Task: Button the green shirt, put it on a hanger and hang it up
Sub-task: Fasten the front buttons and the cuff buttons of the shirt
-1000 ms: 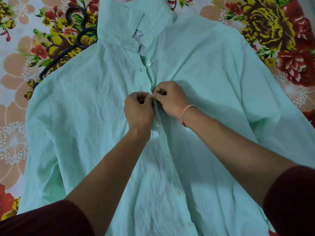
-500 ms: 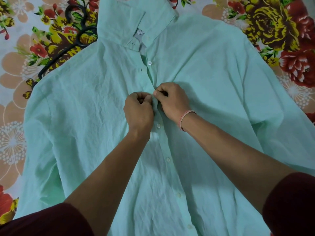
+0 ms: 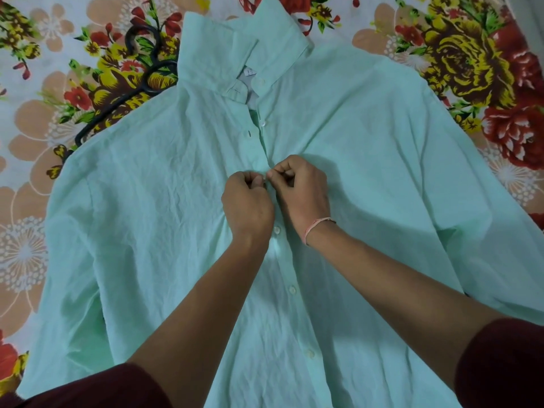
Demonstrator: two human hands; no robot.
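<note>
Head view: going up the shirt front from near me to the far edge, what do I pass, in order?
From near: fastened buttons → left hand and right hand, side by side, pinching the placket of the green shirt → unfastened button → open collar → floral bedsheet.

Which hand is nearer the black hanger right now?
Left. The black hanger lies far-left of both, partly under the shirt; the left hand pinches the shirt front on that side, the right hand just beyond it.
</note>
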